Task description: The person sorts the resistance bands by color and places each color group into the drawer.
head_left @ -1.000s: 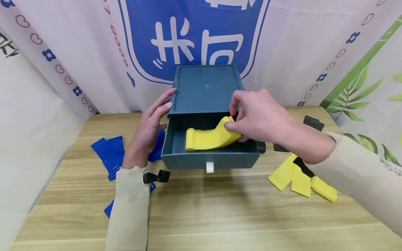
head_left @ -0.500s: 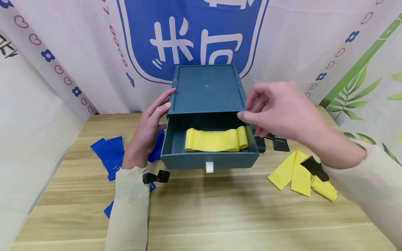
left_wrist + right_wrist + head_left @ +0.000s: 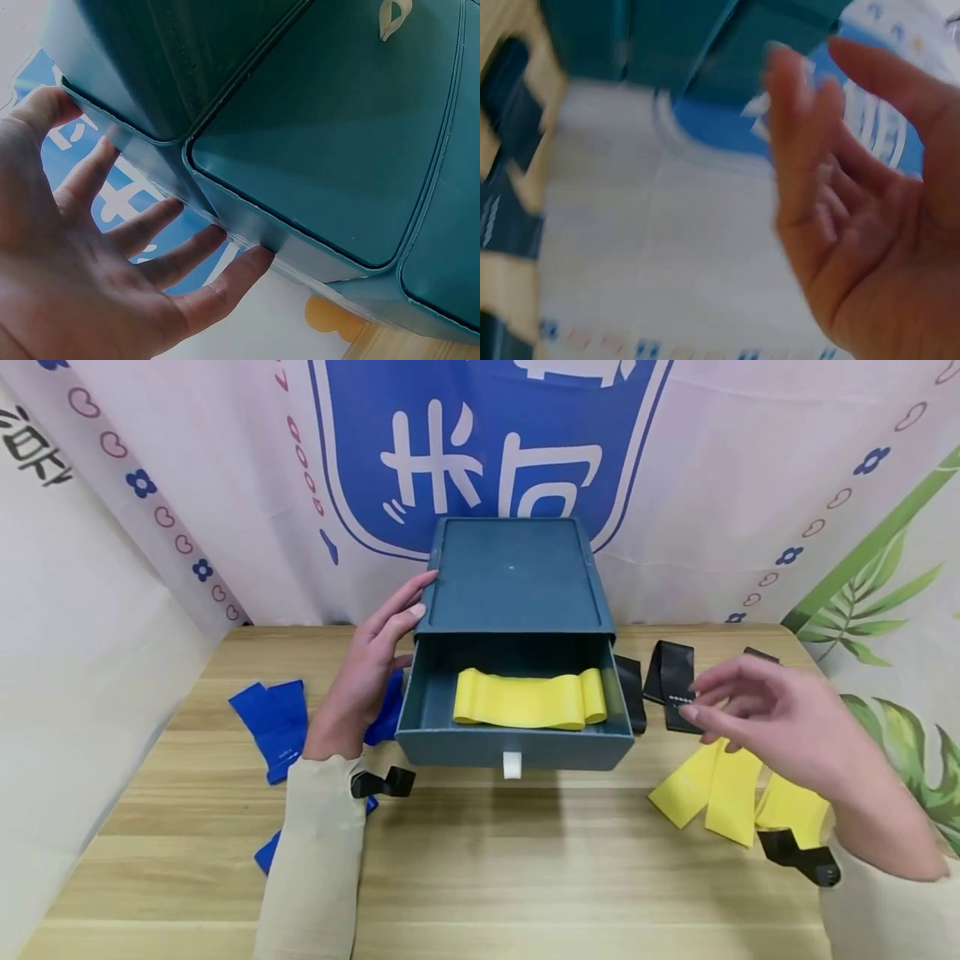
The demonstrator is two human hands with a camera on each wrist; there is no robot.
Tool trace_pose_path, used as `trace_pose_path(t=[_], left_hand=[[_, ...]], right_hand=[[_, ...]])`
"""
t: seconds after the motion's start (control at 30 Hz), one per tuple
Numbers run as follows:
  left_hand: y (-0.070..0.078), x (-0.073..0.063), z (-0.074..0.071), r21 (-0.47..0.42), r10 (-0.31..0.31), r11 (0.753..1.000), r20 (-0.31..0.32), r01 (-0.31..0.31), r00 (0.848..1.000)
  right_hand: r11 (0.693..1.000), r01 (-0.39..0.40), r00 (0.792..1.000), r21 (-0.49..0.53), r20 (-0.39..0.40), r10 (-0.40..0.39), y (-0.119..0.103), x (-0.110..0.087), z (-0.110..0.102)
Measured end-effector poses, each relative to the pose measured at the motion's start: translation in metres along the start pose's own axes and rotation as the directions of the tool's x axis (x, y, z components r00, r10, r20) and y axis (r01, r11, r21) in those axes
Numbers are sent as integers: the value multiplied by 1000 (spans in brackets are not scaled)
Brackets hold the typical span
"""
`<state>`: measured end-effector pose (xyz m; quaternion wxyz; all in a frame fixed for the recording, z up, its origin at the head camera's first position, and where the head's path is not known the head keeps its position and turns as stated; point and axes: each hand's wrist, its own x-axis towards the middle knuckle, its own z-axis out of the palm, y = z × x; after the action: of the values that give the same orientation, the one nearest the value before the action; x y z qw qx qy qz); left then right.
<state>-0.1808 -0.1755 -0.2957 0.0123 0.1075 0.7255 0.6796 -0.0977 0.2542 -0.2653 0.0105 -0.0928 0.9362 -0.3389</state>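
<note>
A dark teal drawer cabinet (image 3: 517,577) stands at the back of the table, its top drawer (image 3: 450,748) pulled out. Inside the drawer lies a yellow elastic band (image 3: 517,702) with rolled ends. My left hand (image 3: 360,685) rests against the cabinet's left side; in the left wrist view its spread fingertips (image 3: 251,262) touch the cabinet's edge. My right hand (image 3: 787,727) hovers to the right, empty, its fingers loosely bent. Beneath and beside it lie yellow bands (image 3: 731,793) and black bands (image 3: 677,668). The right wrist view is blurred.
Several blue bands (image 3: 277,727) lie on the wooden table (image 3: 487,877) to the left, partly hidden by the left arm. A white pull tab (image 3: 512,765) hangs from the drawer's front. A printed curtain (image 3: 675,568) stands close behind the cabinet.
My right hand has let go of the yellow band in the drawer and moved away to the right, over the bands there. The left hand stays at the cabinet's side.
</note>
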Motion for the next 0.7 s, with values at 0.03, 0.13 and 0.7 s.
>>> trace_pose_path(t=[0.03, 0.13, 0.7], left_hand=[[0, 0, 0, 3, -1, 1000, -3, 1, 1000], [0, 0, 1, 7, -4, 1000, -6, 4, 1000], [-4, 0, 2, -4, 9, 1000, -17, -10, 1000]], right_hand=[[1000, -1, 1000, -13, 16, 1, 11, 0, 1], [999, -18, 997, -33, 74, 20, 44, 1, -1], [965, -230, 944, -129, 210, 254, 165, 15, -3]])
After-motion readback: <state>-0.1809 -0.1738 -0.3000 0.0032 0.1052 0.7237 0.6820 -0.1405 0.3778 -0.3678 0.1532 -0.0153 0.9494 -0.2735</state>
